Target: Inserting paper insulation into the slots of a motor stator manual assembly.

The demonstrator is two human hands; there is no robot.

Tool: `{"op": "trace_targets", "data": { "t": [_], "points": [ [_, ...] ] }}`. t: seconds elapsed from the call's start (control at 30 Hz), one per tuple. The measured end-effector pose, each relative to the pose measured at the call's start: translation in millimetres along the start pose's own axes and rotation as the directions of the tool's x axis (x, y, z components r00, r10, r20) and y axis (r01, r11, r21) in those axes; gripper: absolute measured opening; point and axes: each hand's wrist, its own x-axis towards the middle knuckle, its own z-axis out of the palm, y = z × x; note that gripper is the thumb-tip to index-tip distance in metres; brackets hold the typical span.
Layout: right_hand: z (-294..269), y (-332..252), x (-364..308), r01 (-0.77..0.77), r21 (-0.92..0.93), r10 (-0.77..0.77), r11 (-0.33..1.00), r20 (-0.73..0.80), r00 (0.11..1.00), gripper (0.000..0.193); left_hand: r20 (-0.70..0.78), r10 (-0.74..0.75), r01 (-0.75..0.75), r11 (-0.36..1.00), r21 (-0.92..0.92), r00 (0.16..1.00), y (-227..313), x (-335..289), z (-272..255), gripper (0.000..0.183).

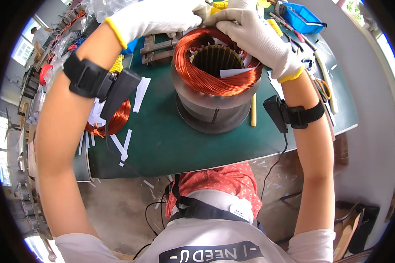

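The left hand (182, 16), wearing a white glove with a yellow cuff, is resting at the far left side of a copper winding (195, 81). The right hand (254, 35), gloved alike, is curving over the winding's far right side, its fingertips lying close beside the left's. Whether either hand is clamping on anything, the view is not showing clearly enough to tell. The winding is ringing the top of a grey metal stator (215, 107), which is standing upright on the green table (151, 142), a little in from the near edge. A white paper slip (236, 72) is lying across its opening. Just right of the stator, a pale stick (253, 110) is lying. Toward the far right corner, a blue tray (309, 25) is sitting. Toward the near left corner, a copper wire coil (122, 118) is lying beside scattered paper strips (120, 147).
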Motion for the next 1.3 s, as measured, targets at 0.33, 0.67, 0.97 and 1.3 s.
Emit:
{"op": "trace_targets", "data": {
  "t": [0.33, 0.67, 0.97, 1.3],
  "points": [
    [-7.0, -18.7, -1.2, -0.195, 0.063, 0.191, 0.979, 0.063, 0.980, 0.031, -0.200, -0.148, 0.078, 0.943, -0.324, 0.969, -6.8, -23.9, 40.1, 0.032],
    [-21.2, -23.9, -21.3, -0.121, -0.083, 0.103, 0.989, -0.199, 0.975, 0.025, -0.458, -0.404, 0.257, 0.901, -0.350, 0.792, 22.8, -48.2, 73.3, 0.042],
    [3.9, -32.4, -1.7, 0.029, -0.334, -0.029, 0.942, 0.005, 1.000, 0.025, -0.310, -0.028, -0.186, 0.747, -0.638, 0.950, -19.8, -23.4, 79.6, 0.045],
    [1.2, -23.0, 4.0, 0.187, -0.353, -0.166, 0.917, 0.089, 0.982, 0.013, -0.310, 0.012, -0.292, 0.376, -0.879, 0.950, 5.5, -45.7, 86.0, 0.045]
  ]
}}
